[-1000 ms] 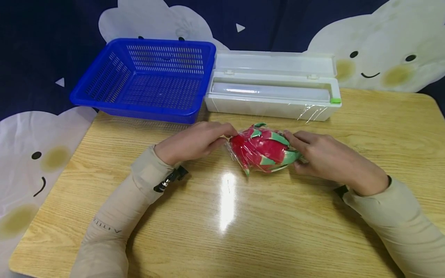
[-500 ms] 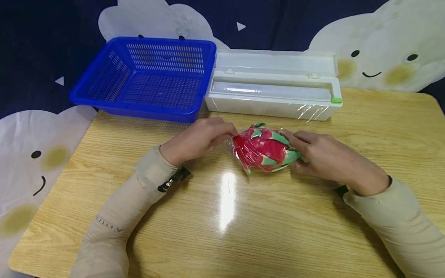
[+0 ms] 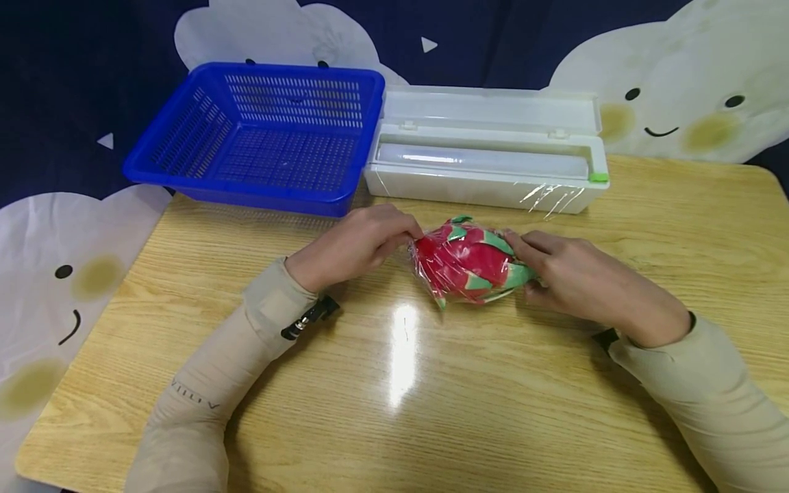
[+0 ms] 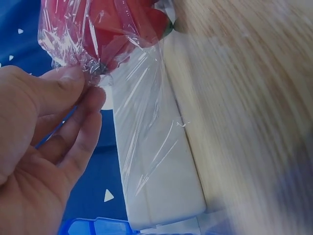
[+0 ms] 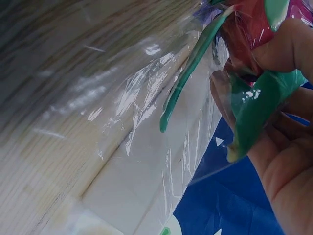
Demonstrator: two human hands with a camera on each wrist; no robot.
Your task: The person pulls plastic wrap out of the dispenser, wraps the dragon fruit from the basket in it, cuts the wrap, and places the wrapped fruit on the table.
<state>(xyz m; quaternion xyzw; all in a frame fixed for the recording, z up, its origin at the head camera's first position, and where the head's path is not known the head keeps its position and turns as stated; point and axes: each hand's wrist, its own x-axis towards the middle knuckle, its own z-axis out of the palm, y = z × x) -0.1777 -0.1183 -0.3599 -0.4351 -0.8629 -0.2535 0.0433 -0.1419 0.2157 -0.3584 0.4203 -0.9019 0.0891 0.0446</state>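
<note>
A red dragon fruit [image 3: 474, 263] with green scales lies between both hands above the middle of the table, wrapped in clear cling film [image 4: 142, 117]. At its left end, thumb and fingertips of my left hand [image 3: 364, 243] pinch the bunched film right at the fruit's tip. My right hand [image 3: 573, 277] grips the green, leafy end, thumb on top and fingers beneath. The right wrist view shows a loose sheet of film [image 5: 137, 98] spreading out from that end, past a long green scale [image 5: 190, 73].
Behind the fruit stands a white cling film box [image 3: 481, 192], lid raised, with a film roll [image 3: 481, 161] inside. Left of it, a blue plastic basket [image 3: 246, 195] sits at the back of the wooden table [image 3: 468, 411]. A dark cloth with clouds hangs behind.
My left hand has shifted slightly up and to the right, its fingers closing in on the film at the fruit's left end. The right hand holds nearly still.
</note>
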